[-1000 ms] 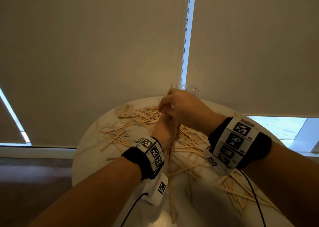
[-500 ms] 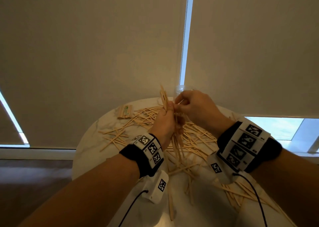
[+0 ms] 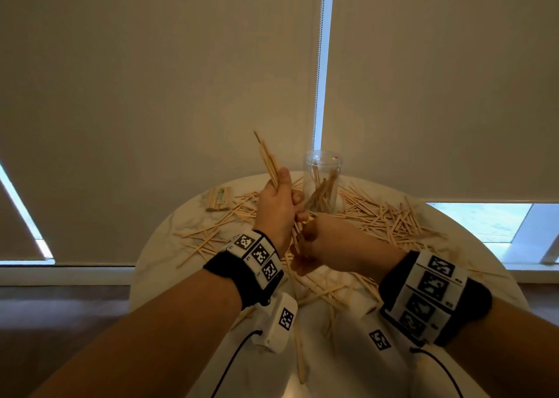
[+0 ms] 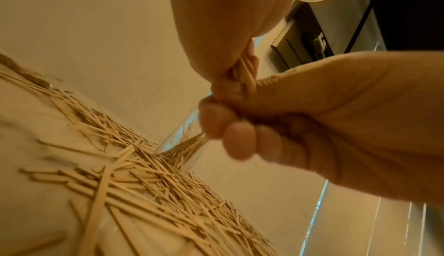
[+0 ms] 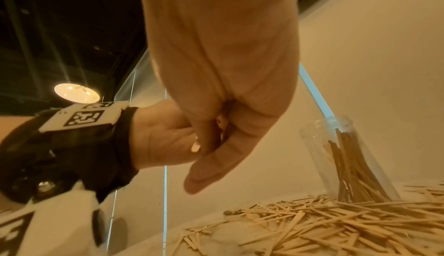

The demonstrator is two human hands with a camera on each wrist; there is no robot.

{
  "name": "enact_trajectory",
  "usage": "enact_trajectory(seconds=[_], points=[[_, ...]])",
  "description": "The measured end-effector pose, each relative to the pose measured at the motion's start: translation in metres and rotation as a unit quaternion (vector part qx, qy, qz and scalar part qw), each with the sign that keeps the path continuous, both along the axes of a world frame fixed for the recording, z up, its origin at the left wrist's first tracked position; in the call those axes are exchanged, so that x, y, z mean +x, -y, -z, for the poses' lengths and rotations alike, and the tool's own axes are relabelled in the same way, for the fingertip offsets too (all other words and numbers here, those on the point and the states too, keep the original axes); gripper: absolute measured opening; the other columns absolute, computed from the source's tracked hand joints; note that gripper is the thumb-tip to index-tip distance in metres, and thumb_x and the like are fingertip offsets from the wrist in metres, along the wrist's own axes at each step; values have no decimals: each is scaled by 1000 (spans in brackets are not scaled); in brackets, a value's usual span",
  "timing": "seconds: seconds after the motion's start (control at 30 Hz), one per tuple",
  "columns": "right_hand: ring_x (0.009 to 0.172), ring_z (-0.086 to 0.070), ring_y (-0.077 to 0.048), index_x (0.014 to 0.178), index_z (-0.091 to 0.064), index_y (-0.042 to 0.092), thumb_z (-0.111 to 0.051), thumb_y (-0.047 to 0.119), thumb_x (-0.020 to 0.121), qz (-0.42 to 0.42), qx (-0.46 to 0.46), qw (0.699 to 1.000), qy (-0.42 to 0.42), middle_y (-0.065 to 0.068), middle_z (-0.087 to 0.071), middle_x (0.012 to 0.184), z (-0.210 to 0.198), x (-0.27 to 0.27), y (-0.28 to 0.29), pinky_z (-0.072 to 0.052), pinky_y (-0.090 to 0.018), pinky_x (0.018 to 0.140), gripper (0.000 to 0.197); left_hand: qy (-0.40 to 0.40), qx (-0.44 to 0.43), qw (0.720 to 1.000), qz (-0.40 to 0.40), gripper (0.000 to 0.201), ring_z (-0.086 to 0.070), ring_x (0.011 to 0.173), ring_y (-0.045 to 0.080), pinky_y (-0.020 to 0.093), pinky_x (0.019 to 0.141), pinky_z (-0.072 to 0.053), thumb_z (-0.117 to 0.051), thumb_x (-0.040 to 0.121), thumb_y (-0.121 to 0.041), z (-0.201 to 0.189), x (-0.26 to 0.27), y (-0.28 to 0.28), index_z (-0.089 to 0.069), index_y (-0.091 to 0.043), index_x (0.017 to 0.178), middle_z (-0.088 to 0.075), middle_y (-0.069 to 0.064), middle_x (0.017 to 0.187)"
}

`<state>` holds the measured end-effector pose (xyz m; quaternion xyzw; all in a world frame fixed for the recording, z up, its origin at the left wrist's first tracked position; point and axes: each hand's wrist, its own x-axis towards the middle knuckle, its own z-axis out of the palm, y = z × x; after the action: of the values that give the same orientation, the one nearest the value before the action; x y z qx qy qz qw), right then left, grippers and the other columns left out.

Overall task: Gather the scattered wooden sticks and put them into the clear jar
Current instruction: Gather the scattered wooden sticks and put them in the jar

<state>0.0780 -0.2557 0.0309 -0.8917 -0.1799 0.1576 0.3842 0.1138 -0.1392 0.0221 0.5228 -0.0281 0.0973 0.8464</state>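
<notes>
A bundle of wooden sticks (image 3: 267,162) is gripped in the left hand (image 3: 276,208), the fingers curled round its middle; its long axis runs steeply upward, the upper ends tilted up and away to the left of the clear jar (image 3: 322,183), the lower ends projecting below the fist. The lower part of the same bundle is pinched by the right hand (image 3: 329,246), whose fingertips (image 4: 236,138) are pressed together just under the left fist, as is seen in the left wrist view. The sticks are thin, flat, pale and straight, all alike in colour. The jar is stood upright just behind the two hands, near the far edge of the round marble-patterned table (image 3: 169,231), and a leaning sheaf of sticks is already held in it, the tops fanned against its wall. Around the jar's foot and nearer than it, loose sticks (image 3: 390,225) are strewn in every direction. To the left of the jar a small banded packet of sticks (image 3: 219,198) is laid flat.
</notes>
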Motion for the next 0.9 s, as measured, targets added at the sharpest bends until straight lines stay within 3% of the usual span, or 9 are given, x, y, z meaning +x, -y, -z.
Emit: enact_trajectory(seconds=[0.07, 0.2, 0.27, 0.33, 0.43, 0.57, 0.77, 0.83, 0.9], points=[[81, -76, -17, 96, -71, 0, -67, 13, 91, -2, 2, 1000, 15, -7, -78, 87, -5, 2, 2, -60, -38, 85, 15, 7, 41, 999, 7, 37, -32, 44, 9, 24, 42, -33, -44, 102, -47, 3, 0, -3, -43, -15, 84, -37, -4, 58], [103, -64, -14, 132, -57, 17, -65, 49, 89, 2, -175, 980, 97, -2, -68, 119, -23, 15, 13, -52, -34, 91, 55, 9, 155, 988, 19, 39, -31, 46, 9, 23, 43, -31, -50, 97, -54, 9, -1, -19, -45, -21, 77, -36, -8, 56], [105, -61, -15, 132, -56, 19, -50, 53, 96, 81, -48, 981, 169, -3, -64, 123, -41, 18, 17, -51, -36, 91, 50, 2, 201, 978, 51, 37, -32, 45, 8, 23, 43, -32, -54, 96, -53, 14, -5, -23, -47, -22, 77, -38, -9, 55], [115, -56, -15, 138, -50, 18, -39, 53, 101, 164, 86, 951, 249, -2, -59, 133, -62, 21, 19, -45, -34, 93, 52, 1, 247, 964, 95, 35, -31, 44, 8, 23, 43, -30, -56, 95, -52, 20, -11, -21, -47, -23, 78, -39, -9, 55], [122, -50, -16, 140, -49, 18, -31, 50, 105, 178, 109, 929, 306, -1, -55, 138, -81, 22, 17, -37, -29, 93, 51, 24, 320, 937, 140, 32, -33, 44, 9, 25, 44, -31, -56, 96, -51, 25, -17, -10, -51, -22, 84, -42, -10, 55], [111, -61, -24, 120, -66, 11, -26, 52, 105, 35, -78, 989, 121, -9, -66, 119, -61, 22, 1, -47, -42, 101, 59, 38, 328, 934, 140, 19, -35, 44, 10, 26, 45, -31, -53, 101, -37, 21, -21, 7, -50, -21, 91, -46, -7, 57], [111, -59, -19, 134, -51, 24, -37, 56, 100, 105, 98, 982, 123, -2, -61, 123, -40, 24, 10, -48, -47, 100, 49, 25, 236, 968, 79, 26, -38, 50, 9, 26, 49, -37, -42, 105, -38, 10, -16, -1, -50, -17, 93, -42, -3, 64], [105, -61, -20, 128, -51, 23, -50, 46, 96, 108, 75, 988, 77, -4, -61, 120, -32, 21, 15, -53, -44, 94, 40, 1, 142, 989, 26, 22, -41, 51, 9, 28, 54, -42, -39, 106, -33, 5, -9, -8, -44, -15, 94, -41, -2, 68], [102, -64, -21, 132, -46, 19, -67, 38, 88, 67, 26, 997, -22, -6, -60, 120, -19, 15, 17, -57, -37, 88, 52, -19, 29, 999, -14, 20, -40, 50, 11, 31, 55, -46, -37, 107, -29, 1, -1, -13, -39, -15, 94, -40, -2, 65]])
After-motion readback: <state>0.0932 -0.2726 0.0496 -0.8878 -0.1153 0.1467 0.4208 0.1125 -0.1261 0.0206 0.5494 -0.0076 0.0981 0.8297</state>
